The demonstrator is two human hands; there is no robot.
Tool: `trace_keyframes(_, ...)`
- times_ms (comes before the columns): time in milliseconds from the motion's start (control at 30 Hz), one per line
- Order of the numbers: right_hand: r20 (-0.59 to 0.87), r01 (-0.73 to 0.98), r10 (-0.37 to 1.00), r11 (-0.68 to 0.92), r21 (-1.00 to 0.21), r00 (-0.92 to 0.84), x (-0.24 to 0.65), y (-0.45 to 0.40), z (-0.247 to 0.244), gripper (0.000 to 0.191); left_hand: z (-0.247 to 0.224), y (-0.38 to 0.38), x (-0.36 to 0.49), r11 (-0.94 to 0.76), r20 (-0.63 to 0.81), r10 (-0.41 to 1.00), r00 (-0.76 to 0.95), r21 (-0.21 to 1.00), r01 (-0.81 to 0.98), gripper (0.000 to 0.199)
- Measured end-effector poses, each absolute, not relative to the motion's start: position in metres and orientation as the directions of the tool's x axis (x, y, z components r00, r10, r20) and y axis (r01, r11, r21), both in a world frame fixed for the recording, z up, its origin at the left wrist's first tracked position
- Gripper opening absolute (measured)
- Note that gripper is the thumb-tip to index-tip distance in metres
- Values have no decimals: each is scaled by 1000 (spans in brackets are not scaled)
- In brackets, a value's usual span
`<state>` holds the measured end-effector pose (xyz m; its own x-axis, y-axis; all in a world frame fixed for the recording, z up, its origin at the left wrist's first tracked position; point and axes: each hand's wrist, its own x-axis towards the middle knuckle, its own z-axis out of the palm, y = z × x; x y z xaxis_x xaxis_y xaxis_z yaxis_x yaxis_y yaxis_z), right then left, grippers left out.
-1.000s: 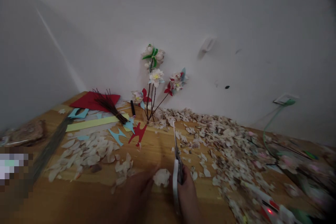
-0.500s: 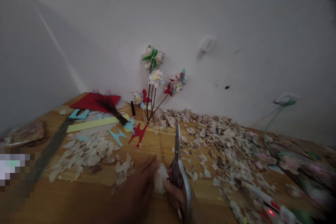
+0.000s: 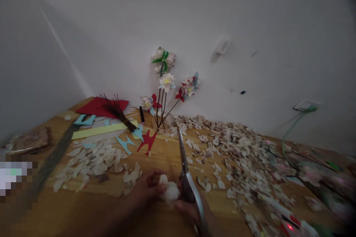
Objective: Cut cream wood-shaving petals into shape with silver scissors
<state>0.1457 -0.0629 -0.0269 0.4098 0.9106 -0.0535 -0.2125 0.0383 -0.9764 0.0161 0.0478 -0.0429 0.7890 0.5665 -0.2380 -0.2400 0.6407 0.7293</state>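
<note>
Left hand [image 3: 146, 189]: low in the view at about 6 o'clock, fingers curled around a small white paper flower [image 3: 169, 192], gripping it just above the table [image 3: 167, 155]
Right hand [image 3: 191, 211]: just to the 3 o'clock side of the left hand, closed on the handles of the scissors [image 3: 187, 177]
Scissors: blades together, pointing toward 12 o'clock, tilted a little to 11; lower blade edge right beside the white paper flower, touching or nearly so, cannot tell which
White paper flower: pinched between the two hands, at the near middle of the table
Petal scraps, left [image 3: 91, 157]: pale cut pieces spread at 10 o'clock from the hands
Petal scraps, right [image 3: 239, 148]: a wider, denser litter from 1 to 3 o'clock, reaching back to the wall [image 3: 194, 14]
Flower stems [image 3: 164, 81]: finished paper blooms on dark stalks, upright at 12 o'clock, standing against the wall
Red cut-out [image 3: 147, 140]: flat on the table between the stalks and the hands
Blue cut-outs [image 3: 126, 142]: just beside the red cut-out, on its 9 o'clock side
Yellow strip [image 3: 100, 130]: lying across at 10 o'clock, far from the hands
Red sheet [image 3: 97, 106]: at the far left corner, a bundle of dark twigs [image 3: 118, 113] lying over it
Green cable [image 3: 292, 129]: at 2 o'clock, running up to a wall socket [image 3: 304, 104]
Lower right corner: blurred, a small red light [image 3: 290, 226] visible
</note>
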Motion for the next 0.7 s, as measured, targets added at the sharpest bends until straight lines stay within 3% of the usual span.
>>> trace_keyframes(200,-20,-265,849,142,-954,528,150,-61,-48,36,-50,42,18,644,-200,574,794,709,-288,55)
trace_keyframes(400,-62,-257,861,81,-963,505,153,-64,-53,33,-51,36,18,698,-184,471,863,676,-236,59)
trace_keyframes(567,-47,-219,875,68,-973,481,149,-62,-51,31,-54,39,18,617,-175,529,830,751,-235,57)
trace_keyframes(700,-25,-166,857,71,-984,514,147,-60,-45,40,-52,40,17,577,-168,536,827,788,-214,60)
